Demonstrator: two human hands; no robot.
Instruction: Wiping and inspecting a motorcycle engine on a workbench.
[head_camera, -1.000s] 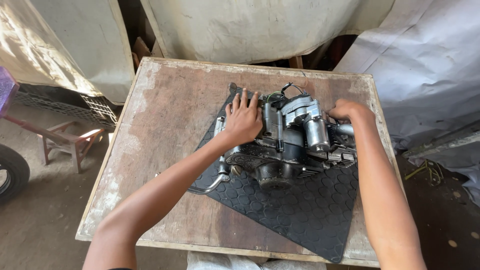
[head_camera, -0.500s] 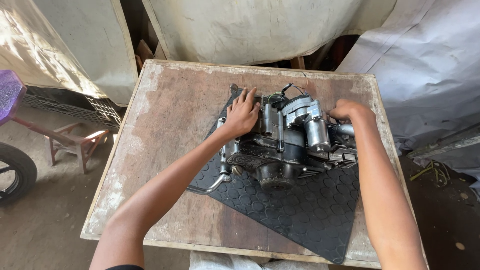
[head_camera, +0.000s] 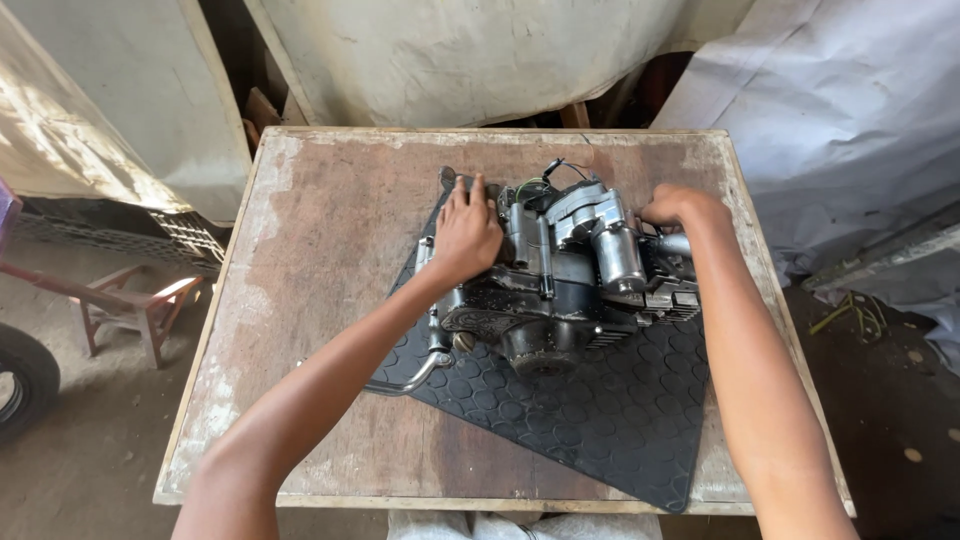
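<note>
A grimy grey motorcycle engine (head_camera: 565, 285) lies on a black dimpled rubber mat (head_camera: 590, 410) on a worn wooden table (head_camera: 320, 260). My left hand (head_camera: 466, 232) lies palm down on the engine's left end, fingers spread over the casing. My right hand (head_camera: 677, 207) is curled around the engine's far right end, by the cylinder. A bent metal lever (head_camera: 410, 378) sticks out from the engine's lower left over the mat's edge. Thin wires (head_camera: 545, 178) loop up at the engine's back.
Pale tarpaulins hang behind the table (head_camera: 480, 60) and to the right (head_camera: 850, 110). A small wooden stool (head_camera: 135, 310) and a black tyre (head_camera: 22, 378) stand on the dirt floor at left. Cloth (head_camera: 520, 525) shows at the table's near edge.
Both hands stay on the engine in nearly the same places. The view has shifted slightly; the engine looks unmoved on the mat.
</note>
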